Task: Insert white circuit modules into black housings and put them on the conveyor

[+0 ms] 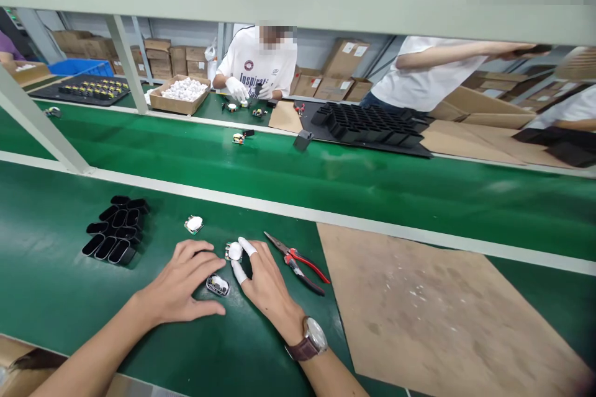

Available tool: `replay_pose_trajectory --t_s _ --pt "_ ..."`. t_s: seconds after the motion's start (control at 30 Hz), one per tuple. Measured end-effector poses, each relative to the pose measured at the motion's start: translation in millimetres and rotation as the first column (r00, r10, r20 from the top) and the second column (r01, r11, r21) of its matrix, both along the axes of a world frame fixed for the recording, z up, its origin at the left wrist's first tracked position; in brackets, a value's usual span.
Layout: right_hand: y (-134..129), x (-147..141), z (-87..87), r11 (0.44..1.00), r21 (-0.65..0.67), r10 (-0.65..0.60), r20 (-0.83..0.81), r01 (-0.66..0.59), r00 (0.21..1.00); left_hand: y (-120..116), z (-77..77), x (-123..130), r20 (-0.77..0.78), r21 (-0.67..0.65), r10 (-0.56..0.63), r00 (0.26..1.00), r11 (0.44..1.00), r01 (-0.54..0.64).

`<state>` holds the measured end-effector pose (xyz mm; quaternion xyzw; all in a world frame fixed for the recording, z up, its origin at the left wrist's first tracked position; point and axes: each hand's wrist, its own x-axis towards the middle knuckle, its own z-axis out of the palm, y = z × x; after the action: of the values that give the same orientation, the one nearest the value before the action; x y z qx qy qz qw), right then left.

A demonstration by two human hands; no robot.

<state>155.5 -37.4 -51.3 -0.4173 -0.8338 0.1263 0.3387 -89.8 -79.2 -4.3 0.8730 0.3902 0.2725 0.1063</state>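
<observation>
My right hand [265, 276], with white finger cots on its thumb and index finger, pinches a small circuit board [235, 252] topped with a white blob. My left hand [186, 282] is open, fingers and thumb apart around a small black housing [218, 286] that has components and white material inside. Whether the left fingers touch this housing I cannot tell. Just beyond my left hand lies another circuit board [194, 224] with a white top. Red-and-black long-nose pliers [298, 262] rest right of my right hand.
Several empty black housings [116, 229] stand grouped at left. A cardboard sheet [433, 304] covers the right of the green bench. Beyond a pale rail [195, 189] runs a green conveyor belt [186, 158]. A gloved co-worker [258, 68] sits across, near a box of white parts [179, 96].
</observation>
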Motion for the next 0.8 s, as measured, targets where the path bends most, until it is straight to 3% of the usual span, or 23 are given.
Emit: replay_pose_trajectory --t_s 0.1,0.23,0.33,0.4,0.5,0.57,0.7,0.8 --pt "1.0 0.6 0.5 1.0 -0.001 0.006 -0.016 -0.006 1.0 -3.5 -3.0 10.0 -0.071 0.015 -0.031 0.997 0.999 0.032" --pt "1.7 2.6 -0.5 1.0 0.008 0.019 -0.04 -0.019 0.999 -4.0 6.4 1.3 0.043 0.171 -0.004 0.999 0.985 -0.003" --pt "1.5 4.6 -2.3 1.0 0.02 0.02 -0.045 -0.019 0.999 -1.9 16.1 -15.7 0.19 0.283 0.159 0.969 0.936 -0.209" --pt "1.1 5.8 -3.1 1.0 0.021 0.015 -0.044 -0.015 0.999 -0.5 15.4 -28.0 0.211 0.284 0.32 0.924 0.884 -0.371" --pt "0.5 7.3 -3.1 1.0 0.017 0.013 -0.042 -0.012 0.999 -0.9 3.1 -44.2 0.068 0.246 0.523 0.85 0.817 -0.522" --pt "0.3 8.3 -2.5 1.0 0.025 0.012 -0.043 -0.011 0.999 -3.0 -4.3 -51.5 -0.032 0.228 0.579 0.815 0.798 -0.558" --pt "-0.3 8.7 1.6 0.999 0.048 0.024 -0.073 -0.021 0.997 -8.7 3.0 -51.7 -0.033 0.264 0.555 0.831 0.807 -0.529" --pt "-2.4 7.3 7.3 0.999 0.026 0.038 -0.131 -0.035 0.991 -10.7 18.2 -38.3 -0.01 0.174 0.426 0.905 0.892 -0.418"
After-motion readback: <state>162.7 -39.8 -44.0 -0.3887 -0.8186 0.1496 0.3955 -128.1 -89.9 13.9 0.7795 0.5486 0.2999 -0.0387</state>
